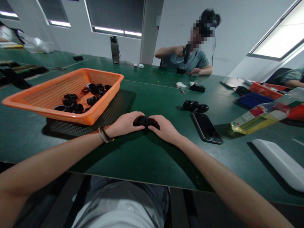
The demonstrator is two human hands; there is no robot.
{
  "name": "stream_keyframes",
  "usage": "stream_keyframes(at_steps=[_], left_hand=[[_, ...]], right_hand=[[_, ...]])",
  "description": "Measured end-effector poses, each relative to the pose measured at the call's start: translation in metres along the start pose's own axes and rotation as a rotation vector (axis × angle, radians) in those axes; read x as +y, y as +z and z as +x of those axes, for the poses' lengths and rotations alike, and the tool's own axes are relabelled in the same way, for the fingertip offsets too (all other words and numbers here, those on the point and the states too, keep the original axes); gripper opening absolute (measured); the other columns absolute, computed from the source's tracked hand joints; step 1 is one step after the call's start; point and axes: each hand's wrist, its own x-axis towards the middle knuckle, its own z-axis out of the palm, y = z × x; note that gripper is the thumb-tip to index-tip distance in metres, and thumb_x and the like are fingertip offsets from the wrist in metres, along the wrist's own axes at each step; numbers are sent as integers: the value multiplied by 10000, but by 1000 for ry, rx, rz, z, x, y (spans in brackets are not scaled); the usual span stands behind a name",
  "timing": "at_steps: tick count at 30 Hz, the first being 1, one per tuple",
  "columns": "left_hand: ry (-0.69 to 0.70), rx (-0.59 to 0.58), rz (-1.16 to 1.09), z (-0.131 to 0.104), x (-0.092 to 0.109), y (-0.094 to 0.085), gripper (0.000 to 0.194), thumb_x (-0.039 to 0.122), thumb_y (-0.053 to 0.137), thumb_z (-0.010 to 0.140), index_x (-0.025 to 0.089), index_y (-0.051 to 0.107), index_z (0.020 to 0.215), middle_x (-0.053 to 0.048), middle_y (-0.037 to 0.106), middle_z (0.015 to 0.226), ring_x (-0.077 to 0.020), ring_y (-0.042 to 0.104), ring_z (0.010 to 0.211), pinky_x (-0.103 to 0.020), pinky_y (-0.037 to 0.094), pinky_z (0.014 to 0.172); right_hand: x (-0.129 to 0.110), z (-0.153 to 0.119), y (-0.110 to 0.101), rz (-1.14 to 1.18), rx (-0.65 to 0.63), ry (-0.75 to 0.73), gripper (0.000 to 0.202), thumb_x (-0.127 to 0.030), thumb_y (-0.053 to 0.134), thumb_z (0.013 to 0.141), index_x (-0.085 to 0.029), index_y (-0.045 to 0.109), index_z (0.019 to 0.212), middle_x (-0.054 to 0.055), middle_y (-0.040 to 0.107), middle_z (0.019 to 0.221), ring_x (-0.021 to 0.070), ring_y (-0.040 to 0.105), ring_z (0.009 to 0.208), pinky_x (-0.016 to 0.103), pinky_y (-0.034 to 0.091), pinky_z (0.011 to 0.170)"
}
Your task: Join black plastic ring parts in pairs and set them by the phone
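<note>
Both my hands grip a small black ribbed part just above the green table. My left hand, with bands at the wrist, has its fingers closed around the left end. My right hand is wrapped around the right end. Fingers hide much of the part, so I cannot tell whether it is one piece or more. To the left stands an orange mesh basket with several loose black ring-shaped pieces inside. Right of my hands lies a cluster of similar black round parts.
A phone lies right of my hands. Beyond it are a tilted-looking bottle of yellow liquid and a white oblong object. Across the table a person holds a black power tool. A dark bottle stands at the back.
</note>
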Motion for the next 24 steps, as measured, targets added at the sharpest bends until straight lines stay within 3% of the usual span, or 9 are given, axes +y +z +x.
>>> stream_keyframes(at_steps=[11,16,24], left_hand=[[-8,-11,10,0,0,0,391,378,597,741,179,539,1073,-38,628,957,-180,595,794,-273,447,688],[-4,-16,0,0,1,-1,399,380,603,734,184,540,1075,-36,628,960,-181,595,793,-273,445,683],[-15,-17,-1,0,1,0,417,367,613,725,176,539,1089,-46,625,985,-193,596,827,-283,447,706]], right_hand=[[4,0,2,-7,14,-36,306,-183,589,768,-172,562,1072,85,617,982,224,549,961,400,449,825],[4,0,4,85,38,21,413,-161,614,739,-178,508,1137,80,612,990,202,569,916,376,467,788],[1,0,2,96,17,49,287,-152,615,742,-165,530,1016,73,612,948,186,559,871,345,460,769]])
